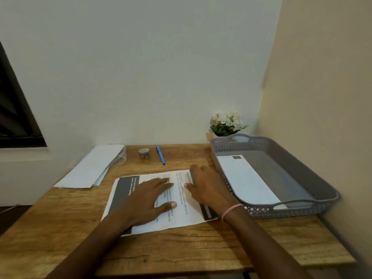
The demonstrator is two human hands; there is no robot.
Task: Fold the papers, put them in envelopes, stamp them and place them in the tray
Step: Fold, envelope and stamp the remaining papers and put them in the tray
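A printed paper (pixel 181 210) with a dark band on its left side lies flat in the middle of the wooden table (pixel 181 250). My left hand (pixel 149 198) rests on it with straight fingers and the thumb spread. My right hand (pixel 205 188) lies on the paper's right part, fingers flat near its far edge. A stack of white envelopes (pixel 92 168) sits at the back left. A small roll of stamps (pixel 144 153) stands at the back centre. The grey tray (pixel 291 178) at the right holds one stamped envelope (pixel 245 180).
A blue pen (pixel 160 155) lies beside the stamp roll. A pot of white flowers (pixel 227 123) stands behind the tray in the corner. Walls close in at the back and right. A dark window (pixel 16 117) is at the left.
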